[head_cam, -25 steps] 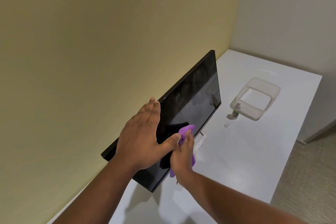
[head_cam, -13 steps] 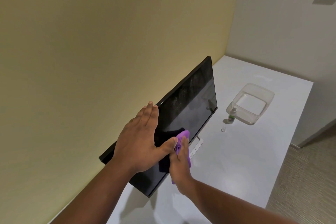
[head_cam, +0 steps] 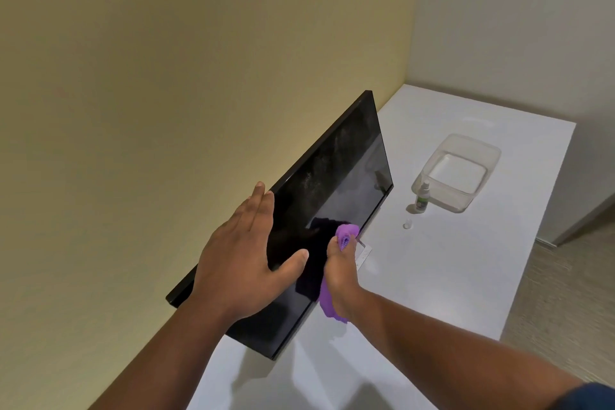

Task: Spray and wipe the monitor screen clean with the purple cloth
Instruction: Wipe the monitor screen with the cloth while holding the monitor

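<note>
A flat black monitor with a thin dark frame [head_cam: 336, 196] is standing on a white rectangular table [head_cam: 449, 276], close to the yellow wall [head_cam: 166, 76] on the left, its glossy screen facing right across the tabletop. The far part of the screen is showing a greyish, speckled haze, while the near part is looking darker and more even.

The left hand [head_cam: 246, 263] is lying flat over the monitor's top edge, its fingers straight and together along the back side and its thumb spread onto the front of the screen. The right hand [head_cam: 339, 276] is gripping a bunched purple cloth [head_cam: 346, 233], its fingers curled around the fabric and pressing it against the lower part of the screen, near the bottom edge. A fold of cloth is sticking out past the fingertips and another is hanging below the heel of the hand.

Further right on the table, a small clear spray bottle with a green label [head_cam: 422, 198] is standing upright just beside a clear square plastic container [head_cam: 457, 170]. A tiny clear cap [head_cam: 407, 224] is lying on the table a little nearer than the bottle.
</note>
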A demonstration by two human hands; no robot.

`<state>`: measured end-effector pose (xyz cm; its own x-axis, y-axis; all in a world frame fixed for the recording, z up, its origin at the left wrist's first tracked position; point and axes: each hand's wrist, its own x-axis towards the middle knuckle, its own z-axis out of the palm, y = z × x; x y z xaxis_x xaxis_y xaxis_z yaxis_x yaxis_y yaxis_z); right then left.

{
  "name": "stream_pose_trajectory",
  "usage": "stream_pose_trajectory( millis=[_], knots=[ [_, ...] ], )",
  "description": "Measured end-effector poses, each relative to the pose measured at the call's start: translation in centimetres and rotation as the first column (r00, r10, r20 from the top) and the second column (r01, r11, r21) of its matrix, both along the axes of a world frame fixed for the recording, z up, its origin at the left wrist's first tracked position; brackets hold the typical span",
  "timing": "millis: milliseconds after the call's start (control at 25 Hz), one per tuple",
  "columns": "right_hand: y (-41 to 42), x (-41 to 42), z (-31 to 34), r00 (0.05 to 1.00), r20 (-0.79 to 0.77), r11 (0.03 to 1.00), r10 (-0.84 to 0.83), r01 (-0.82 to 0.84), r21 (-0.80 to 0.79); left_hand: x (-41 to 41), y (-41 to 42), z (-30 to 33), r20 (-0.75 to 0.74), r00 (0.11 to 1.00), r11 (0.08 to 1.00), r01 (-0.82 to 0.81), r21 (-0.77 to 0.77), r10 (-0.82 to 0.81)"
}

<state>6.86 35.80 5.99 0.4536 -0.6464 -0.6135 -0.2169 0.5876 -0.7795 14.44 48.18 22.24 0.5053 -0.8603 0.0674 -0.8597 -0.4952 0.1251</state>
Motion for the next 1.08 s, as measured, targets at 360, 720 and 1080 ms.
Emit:
stream_pose_trajectory(
  millis=[360, 720, 1080],
  knots=[
    [3.3, -2.0, -2.9, 0.967, -0.064, 0.918, 0.247, -0.254, -0.303, 1.5, -1.7, 1.1, -0.019, 1.0, 1.0, 0.002, 0.001, -0.002],
    [2.8, -0.4, -1.8, 0.963, -0.001, 0.818, 0.268, -0.228, -0.528, 1.3, -2.0, -0.4, 0.141, 0.986, 0.991, 0.077, 0.112, -0.092],
    [-1.5, -0.1, -4.4, 0.97, -0.166, 0.903, 0.177, -0.227, -0.365, 0.7, -2.0, -0.5, 0.139, 0.987, 0.992, 0.069, 0.105, -0.083]
  ],
)
